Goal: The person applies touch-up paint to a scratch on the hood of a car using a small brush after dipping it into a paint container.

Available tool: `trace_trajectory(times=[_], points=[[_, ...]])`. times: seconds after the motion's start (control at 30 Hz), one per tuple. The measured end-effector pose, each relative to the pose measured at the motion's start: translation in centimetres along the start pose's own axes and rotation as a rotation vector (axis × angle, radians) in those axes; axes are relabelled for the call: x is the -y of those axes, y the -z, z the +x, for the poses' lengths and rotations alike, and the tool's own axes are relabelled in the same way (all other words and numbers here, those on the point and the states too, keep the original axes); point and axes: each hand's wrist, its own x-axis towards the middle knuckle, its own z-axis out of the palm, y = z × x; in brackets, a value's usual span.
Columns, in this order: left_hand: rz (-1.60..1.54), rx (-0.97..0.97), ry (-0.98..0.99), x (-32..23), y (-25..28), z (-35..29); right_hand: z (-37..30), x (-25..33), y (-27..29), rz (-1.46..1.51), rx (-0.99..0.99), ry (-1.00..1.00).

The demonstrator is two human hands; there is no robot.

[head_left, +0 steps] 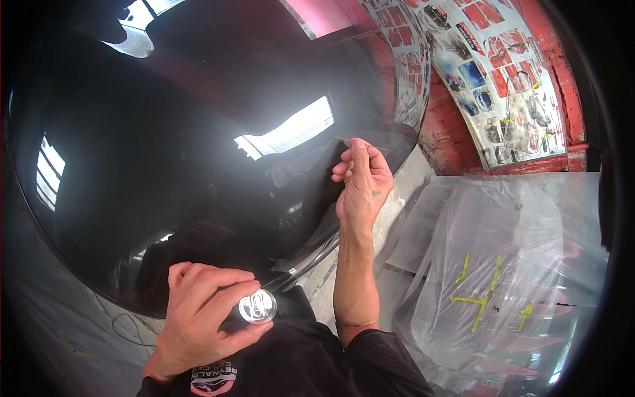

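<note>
Glossy black car panel [165,106] spreads ahead; left hand [202,311] pinches a round silver-topped container [257,307], right hand [362,178] a thin stick [340,139]: probably spot work, next needing light contact.

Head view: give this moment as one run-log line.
left hand: grips round silver-faced object | right hand: pinches thin stick | surface: glossy black panel | stick-panel contact: cannot tell

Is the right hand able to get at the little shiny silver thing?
Probably yes. The left hand grips the silver thing by its edge, leaving its top uncovered, and nothing seems to stand between. But the right hand is pinching a thin stick by the black panel, so its fingers aren't all free.
</note>
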Motion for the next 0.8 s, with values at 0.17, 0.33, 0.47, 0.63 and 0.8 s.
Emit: trace_trajectory(times=[0.17, 0.33, 0.47, 0.63, 0.8], points=[[0.011, -0.003, -0.009, 0.1, 0.2, 0.4, 0.2, 0.1, 0.2, 0.075, 0.006, -0.016], [-0.006, -0.048, -0.01, 0.4, 0.7, 0.9, -3.5, 2.9, 1.2, 0.169, 0.085, -0.035], [0.009, -0.088, 0.002, 0.7, 0.9, 0.9, -9.9, 6.6, 1.5, -0.01, 0.364, 0.079], [-0.007, -0.111, 0.002, 0.8, 0.9, 0.1, -13.4, 6.9, 1.9, -0.343, 0.665, 0.424], [0.007, -0.128, -0.013, 0.7, 0.8, -0.6, -14.1, 7.5, 2.0, -0.368, 0.674, 0.368]])
